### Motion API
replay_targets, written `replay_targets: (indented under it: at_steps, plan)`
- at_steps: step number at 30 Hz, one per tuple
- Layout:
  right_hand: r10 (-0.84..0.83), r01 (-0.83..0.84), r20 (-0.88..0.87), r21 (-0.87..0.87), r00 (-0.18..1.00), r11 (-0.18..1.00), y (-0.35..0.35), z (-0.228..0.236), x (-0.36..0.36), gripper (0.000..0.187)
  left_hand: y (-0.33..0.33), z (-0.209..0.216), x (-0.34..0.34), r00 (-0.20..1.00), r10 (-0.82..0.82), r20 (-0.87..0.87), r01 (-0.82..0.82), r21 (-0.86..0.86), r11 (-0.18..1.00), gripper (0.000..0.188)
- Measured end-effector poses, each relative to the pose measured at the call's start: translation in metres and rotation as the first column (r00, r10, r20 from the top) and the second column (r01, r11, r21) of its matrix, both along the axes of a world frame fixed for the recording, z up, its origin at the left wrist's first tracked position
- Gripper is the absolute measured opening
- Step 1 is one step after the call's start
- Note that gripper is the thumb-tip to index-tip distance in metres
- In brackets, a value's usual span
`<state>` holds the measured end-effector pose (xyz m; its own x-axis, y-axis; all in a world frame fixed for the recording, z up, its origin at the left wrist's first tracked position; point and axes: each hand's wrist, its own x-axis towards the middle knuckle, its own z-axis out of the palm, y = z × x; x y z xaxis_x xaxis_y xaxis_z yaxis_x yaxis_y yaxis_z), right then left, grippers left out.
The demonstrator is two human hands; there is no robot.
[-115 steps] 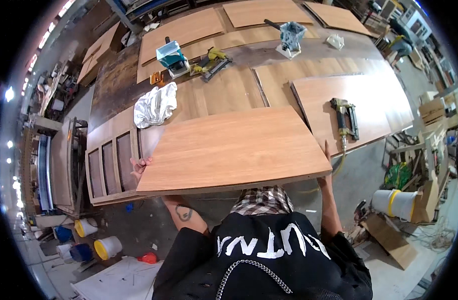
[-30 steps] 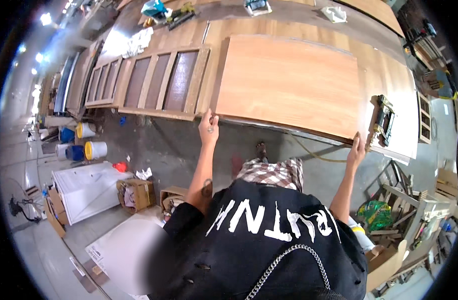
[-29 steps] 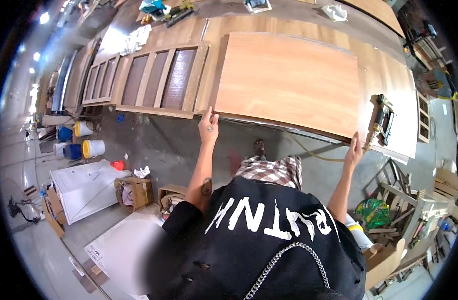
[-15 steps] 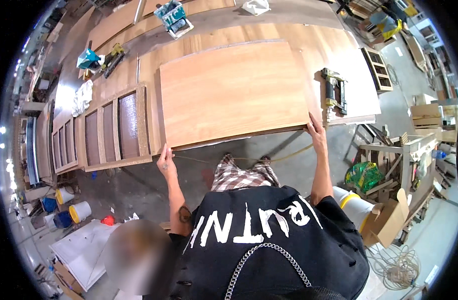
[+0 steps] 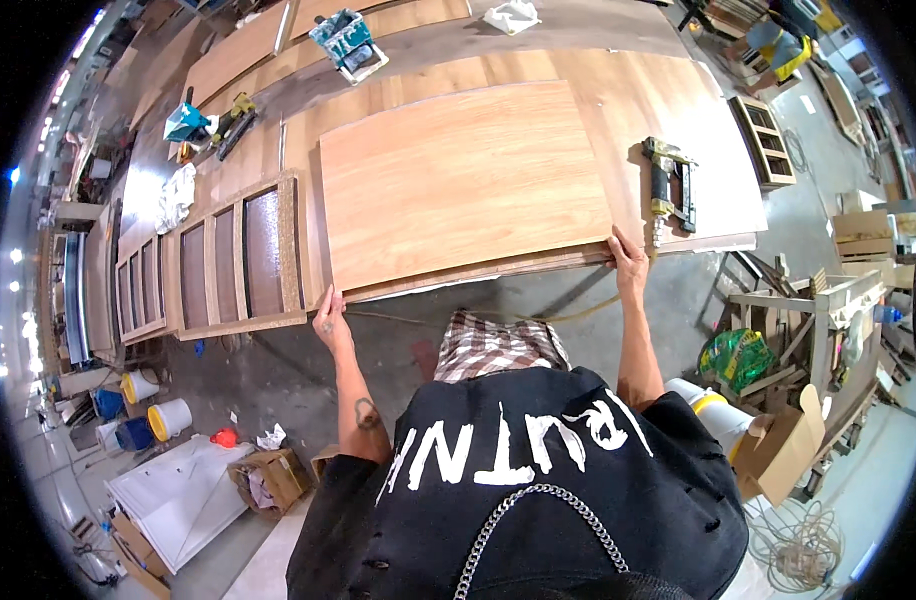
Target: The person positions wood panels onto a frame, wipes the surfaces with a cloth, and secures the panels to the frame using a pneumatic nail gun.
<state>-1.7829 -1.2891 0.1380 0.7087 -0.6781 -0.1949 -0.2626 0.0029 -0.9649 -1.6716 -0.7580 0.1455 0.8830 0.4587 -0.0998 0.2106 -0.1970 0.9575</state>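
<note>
A rectangular light-brown wood panel (image 5: 463,185) lies on a larger wooden sheet on the workbench (image 5: 628,95). My left hand (image 5: 331,320) pinches its near left corner, with the thumb and fingers at the edge. At the near right corner, my right hand (image 5: 628,262) grips the panel's edge, its fingertips on the upper face. The undersides of both corners are hidden. A nail gun (image 5: 670,185) lies to the right of the panel, apart from my right hand. To the left stands a framed wooden piece (image 5: 240,255) with slats, close to my left hand.
Teal glue containers (image 5: 348,45) (image 5: 185,122) and a second nail gun (image 5: 238,125) sit on the bench. White plastic (image 5: 176,195) lies at left. A hose (image 5: 578,312) hangs below the bench edge. Buckets (image 5: 168,420) and a cardboard box (image 5: 270,480) stand behind me on the left.
The panel's right edge has shifted slightly left, with both hands still at its near corners. The blurred shape at lower left has gone from view, uncovering a cardboard box.
</note>
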Motion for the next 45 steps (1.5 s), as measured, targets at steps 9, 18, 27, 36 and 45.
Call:
replay_targets:
  at_steps: [9,18,27,36,45]
  plan:
    - [-0.228,0.226,0.005,-0.136,0.974,0.964,0.018,-0.002,0.015,0.026,-0.002,-0.014,0.014,0.997,0.071,0.002,-0.071,0.024,0.997,0.028]
    - [-0.144,0.072,-0.133,-0.439,0.981,0.895,0.028,0.018,0.019,0.03,0.018,-0.024,0.016,0.994,0.077,0.077,-0.085,0.119,0.989,0.027]
    - [-0.294,0.253,-0.048,-0.392,0.955,0.884,0.033,0.0,0.014,0.027,0.003,-0.012,0.005,0.999,0.05,0.003,-0.05,0.232,0.972,0.026]
    - [-0.237,0.213,-0.034,-0.336,0.971,0.918,0.025,-0.002,0.02,0.027,0.002,-0.015,0.016,0.999,0.034,0.004,-0.033,0.35,0.936,0.026]
    - [-0.194,0.16,-0.048,-0.399,0.98,0.903,0.027,0.007,0.017,0.025,0.005,-0.014,0.016,1.0,0.019,0.008,-0.02,0.384,0.923,0.025]
